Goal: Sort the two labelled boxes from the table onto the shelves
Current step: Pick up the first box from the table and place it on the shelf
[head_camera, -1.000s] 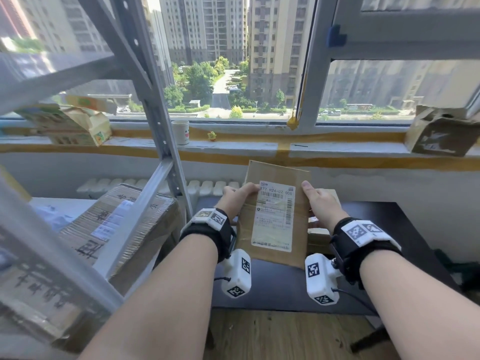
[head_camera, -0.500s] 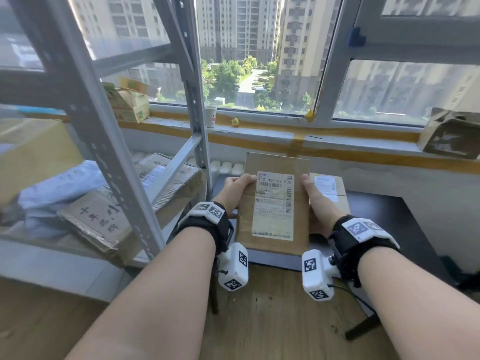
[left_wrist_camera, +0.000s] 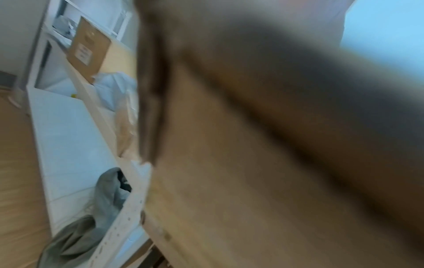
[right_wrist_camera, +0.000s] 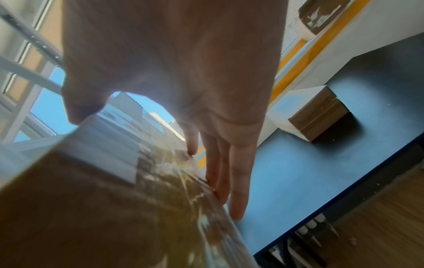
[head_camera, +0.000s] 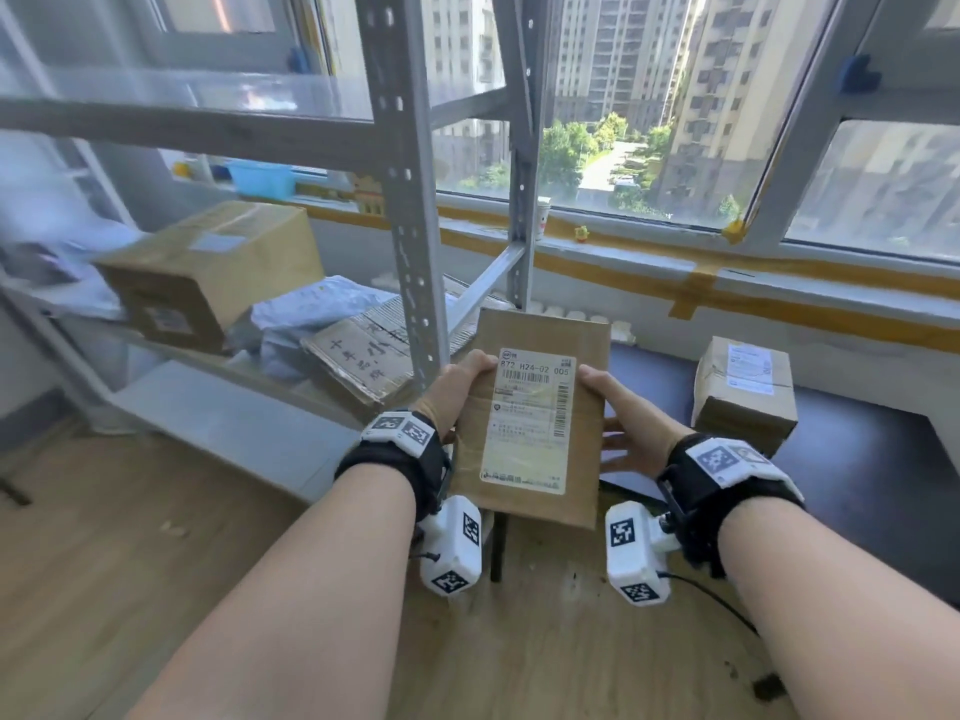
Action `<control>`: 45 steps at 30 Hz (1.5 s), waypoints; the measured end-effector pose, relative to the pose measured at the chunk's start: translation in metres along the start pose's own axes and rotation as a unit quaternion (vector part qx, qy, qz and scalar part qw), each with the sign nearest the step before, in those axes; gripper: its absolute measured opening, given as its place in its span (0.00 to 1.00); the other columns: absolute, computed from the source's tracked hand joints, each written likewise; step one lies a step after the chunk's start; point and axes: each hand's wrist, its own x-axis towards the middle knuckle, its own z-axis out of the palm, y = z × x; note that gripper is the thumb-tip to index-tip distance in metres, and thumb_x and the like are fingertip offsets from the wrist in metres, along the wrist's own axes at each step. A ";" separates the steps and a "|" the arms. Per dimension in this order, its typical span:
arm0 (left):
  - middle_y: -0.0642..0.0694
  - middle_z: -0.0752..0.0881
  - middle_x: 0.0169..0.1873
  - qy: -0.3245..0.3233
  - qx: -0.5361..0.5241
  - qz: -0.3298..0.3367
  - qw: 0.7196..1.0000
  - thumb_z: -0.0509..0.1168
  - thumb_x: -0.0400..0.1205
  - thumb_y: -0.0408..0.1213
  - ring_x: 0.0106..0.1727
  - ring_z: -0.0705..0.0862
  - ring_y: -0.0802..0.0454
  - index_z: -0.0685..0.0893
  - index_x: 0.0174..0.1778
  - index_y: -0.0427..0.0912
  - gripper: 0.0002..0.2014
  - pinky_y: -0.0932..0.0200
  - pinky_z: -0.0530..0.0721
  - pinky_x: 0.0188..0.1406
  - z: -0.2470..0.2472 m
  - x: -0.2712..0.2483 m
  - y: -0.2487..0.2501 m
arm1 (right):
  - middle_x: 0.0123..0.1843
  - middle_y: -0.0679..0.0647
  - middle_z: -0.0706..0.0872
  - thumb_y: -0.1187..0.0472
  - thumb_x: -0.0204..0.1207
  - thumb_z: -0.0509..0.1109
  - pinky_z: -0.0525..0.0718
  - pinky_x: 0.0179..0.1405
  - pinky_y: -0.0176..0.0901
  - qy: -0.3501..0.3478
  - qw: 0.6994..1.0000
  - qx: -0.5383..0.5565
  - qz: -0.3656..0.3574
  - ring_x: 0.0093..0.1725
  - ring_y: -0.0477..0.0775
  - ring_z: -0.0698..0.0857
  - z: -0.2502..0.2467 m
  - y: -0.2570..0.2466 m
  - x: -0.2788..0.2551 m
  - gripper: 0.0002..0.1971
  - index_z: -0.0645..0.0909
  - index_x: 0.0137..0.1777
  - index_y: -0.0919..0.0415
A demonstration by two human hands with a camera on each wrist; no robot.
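Between the shelves (head_camera: 410, 210) and the table (head_camera: 857, 459), left hand (head_camera: 457, 394) and right hand (head_camera: 631, 426) clasp a labelled box (head_camera: 535, 418); another box (head_camera: 745, 394) sits far right.

Flat brown cardboard box (head_camera: 535, 423), white shipping label facing up (top line reads 872 H24-02 005), held in the air in front of the grey shelves (head_camera: 410, 210). Second labelled box (head_camera: 745, 394), smaller and taped, sits upright on the dark table (head_camera: 857, 470), well apart from the first.
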 end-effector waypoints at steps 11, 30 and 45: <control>0.45 0.90 0.33 0.045 -0.039 0.017 0.998 0.61 0.84 0.45 0.33 0.85 0.48 0.87 0.39 0.43 0.14 0.57 0.82 0.40 -0.180 -0.041 -0.001 | 0.42 0.58 0.88 0.39 0.79 0.64 0.86 0.47 0.54 -0.047 0.998 -0.002 -0.031 0.42 0.58 0.88 0.175 -0.045 0.003 0.19 0.83 0.51 0.55; 0.44 0.88 0.30 0.028 -0.072 0.083 0.994 0.62 0.82 0.50 0.21 0.86 0.51 0.85 0.53 0.39 0.17 0.63 0.85 0.24 -0.486 -0.072 0.116 | 0.54 0.62 0.89 0.24 0.66 0.63 0.87 0.57 0.60 -0.058 0.982 -0.024 -0.180 0.50 0.63 0.88 0.434 -0.244 0.006 0.36 0.82 0.62 0.52; 0.47 0.78 0.42 0.172 -0.061 0.150 0.972 0.64 0.75 0.61 0.46 0.80 0.47 0.81 0.52 0.47 0.21 0.50 0.84 0.51 -0.675 0.023 0.220 | 0.45 0.62 0.83 0.36 0.75 0.64 0.88 0.45 0.52 -0.136 0.960 -0.025 -0.243 0.39 0.63 0.85 0.585 -0.420 0.129 0.24 0.79 0.54 0.58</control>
